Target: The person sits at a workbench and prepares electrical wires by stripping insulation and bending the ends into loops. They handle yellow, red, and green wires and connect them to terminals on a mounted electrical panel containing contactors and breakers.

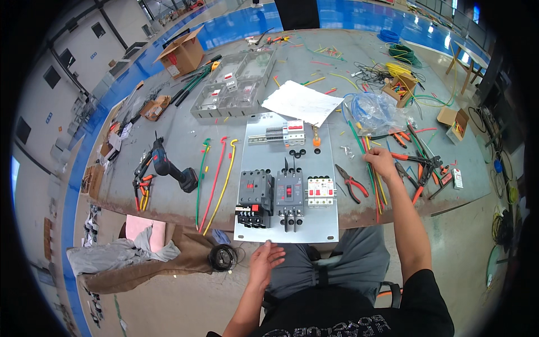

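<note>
One left hand (266, 263), fingers loosely parted, thumb at the edge of a metal plate (293, 236), right hand (383, 163), fingers pinching coloured wires (377, 189), grey surface (181, 130).

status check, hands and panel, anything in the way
Left hand at near edge of metal panel. Right hand at coloured wires. White papers overlapping panel's far end.

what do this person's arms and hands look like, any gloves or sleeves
The left hand and right hand are bare: no gloves, no watch visible. Both forearms are uncovered; a plain black short fabric sleeve shows on the right side.
</note>
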Motion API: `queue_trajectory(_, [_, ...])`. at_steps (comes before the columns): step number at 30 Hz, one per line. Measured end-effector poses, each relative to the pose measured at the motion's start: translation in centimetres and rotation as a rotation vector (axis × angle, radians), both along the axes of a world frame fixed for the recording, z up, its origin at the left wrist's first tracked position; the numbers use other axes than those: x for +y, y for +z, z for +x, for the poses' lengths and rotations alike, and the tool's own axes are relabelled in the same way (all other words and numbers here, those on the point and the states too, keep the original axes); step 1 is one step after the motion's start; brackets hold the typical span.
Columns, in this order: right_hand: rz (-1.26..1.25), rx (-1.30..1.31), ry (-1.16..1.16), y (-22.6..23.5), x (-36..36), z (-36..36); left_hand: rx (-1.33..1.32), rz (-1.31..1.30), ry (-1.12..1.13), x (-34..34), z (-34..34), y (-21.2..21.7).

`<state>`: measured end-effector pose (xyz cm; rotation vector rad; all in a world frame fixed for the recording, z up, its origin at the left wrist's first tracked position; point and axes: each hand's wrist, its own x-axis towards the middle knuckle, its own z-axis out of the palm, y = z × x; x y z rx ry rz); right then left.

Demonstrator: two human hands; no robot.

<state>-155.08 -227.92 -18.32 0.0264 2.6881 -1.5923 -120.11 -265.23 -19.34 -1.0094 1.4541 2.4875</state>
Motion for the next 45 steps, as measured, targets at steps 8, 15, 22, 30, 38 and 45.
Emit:
queue_trajectory(8, [-0.496, 0.033, 0.212, 9.2, -1.6, 6.0, 0.157, -0.151, -0.296, 3.3, 0.1, 2.1])
queue_trajectory(15, [-0.657, -0.208, 0.498, 11.4, -7.7, 20.5, 0.613, -0.347, -0.308, 7.4, -6.9, 12.4])
queue_trajectory(22, [-0.865, -0.428, 0.554, 8.1, -10.6, 27.1, 0.567, -0.024, -0.358, 8.3, -8.4, 12.0])
queue_trajectory(30, [-0.723, -0.433, 0.584, 7.0, -10.9, 28.0, 0.378, -0.136, -0.162, 8.1, -9.2, 12.2])
queue_trajectory(38, [-0.869, -0.6, 0.611, 7.3, -11.1, 28.1, 0.422, 0.027, -0.139, 6.9, -9.8, 12.6])
queue_trajectory(45, [-0.812, -0.551, 0.625, 6.4, -10.9, 28.5, 0.441, 0.031, -0.167, 7.9, -9.8, 12.2])
